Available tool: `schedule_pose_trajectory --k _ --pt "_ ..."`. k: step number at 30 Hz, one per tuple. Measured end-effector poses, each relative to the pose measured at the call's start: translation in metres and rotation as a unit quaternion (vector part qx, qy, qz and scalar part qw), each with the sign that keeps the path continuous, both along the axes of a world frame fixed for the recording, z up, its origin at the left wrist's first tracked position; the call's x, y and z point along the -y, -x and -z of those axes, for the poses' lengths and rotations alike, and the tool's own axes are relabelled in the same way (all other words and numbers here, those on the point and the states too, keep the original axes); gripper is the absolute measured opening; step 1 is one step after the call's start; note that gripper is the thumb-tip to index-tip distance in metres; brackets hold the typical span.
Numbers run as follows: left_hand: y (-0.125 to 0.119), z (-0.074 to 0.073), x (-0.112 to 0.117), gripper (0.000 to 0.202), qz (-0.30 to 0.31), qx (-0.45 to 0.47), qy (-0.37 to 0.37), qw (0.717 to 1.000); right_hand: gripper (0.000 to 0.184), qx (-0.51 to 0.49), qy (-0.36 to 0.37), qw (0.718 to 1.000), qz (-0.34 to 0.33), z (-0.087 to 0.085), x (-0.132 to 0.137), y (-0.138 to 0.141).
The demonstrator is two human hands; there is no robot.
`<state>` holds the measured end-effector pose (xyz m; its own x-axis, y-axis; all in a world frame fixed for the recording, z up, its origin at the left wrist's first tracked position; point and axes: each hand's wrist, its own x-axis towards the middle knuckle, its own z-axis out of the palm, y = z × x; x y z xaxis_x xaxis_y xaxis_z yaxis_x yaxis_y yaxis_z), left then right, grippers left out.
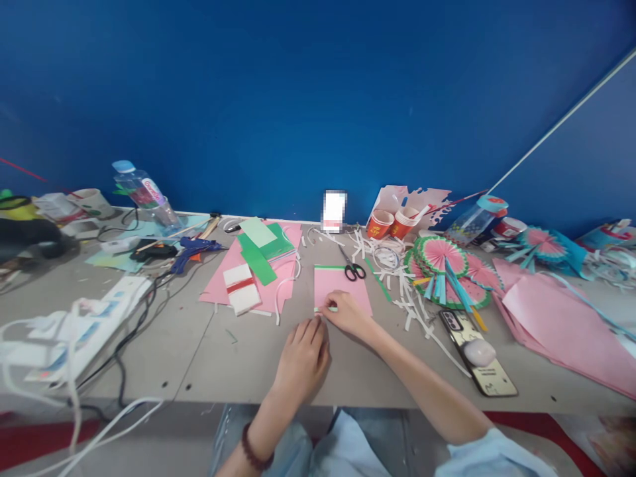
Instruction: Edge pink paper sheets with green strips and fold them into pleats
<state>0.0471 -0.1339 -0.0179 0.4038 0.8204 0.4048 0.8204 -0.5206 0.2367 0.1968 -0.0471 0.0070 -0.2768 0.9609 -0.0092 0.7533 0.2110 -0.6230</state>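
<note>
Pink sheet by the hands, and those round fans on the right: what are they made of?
The pink sheet looks like thin matte craft paper: flat, crisp-edged, no shine. The round fans seem to be pleated paper too, pink with green rims, judging by the fine radial folds; their blue handles could be paper or sticks.

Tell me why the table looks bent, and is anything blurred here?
Head view: the wide lens bows the table edge; light is even, with faint shadows beneath the left hand and right hand; a pixelated patch masks something by the wall; the far-left clutter looks smeared.
</note>
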Motion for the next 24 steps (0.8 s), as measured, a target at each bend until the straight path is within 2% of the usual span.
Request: schedule_pose_trajectory --k 24 --pt "-0.0001 0.0004 -0.0001 0.036 0.001 0.004 0.002 1.000 0.006 0.002 -0.009 1.000 -0.011 0.0040 -0.0011 -0.0026"
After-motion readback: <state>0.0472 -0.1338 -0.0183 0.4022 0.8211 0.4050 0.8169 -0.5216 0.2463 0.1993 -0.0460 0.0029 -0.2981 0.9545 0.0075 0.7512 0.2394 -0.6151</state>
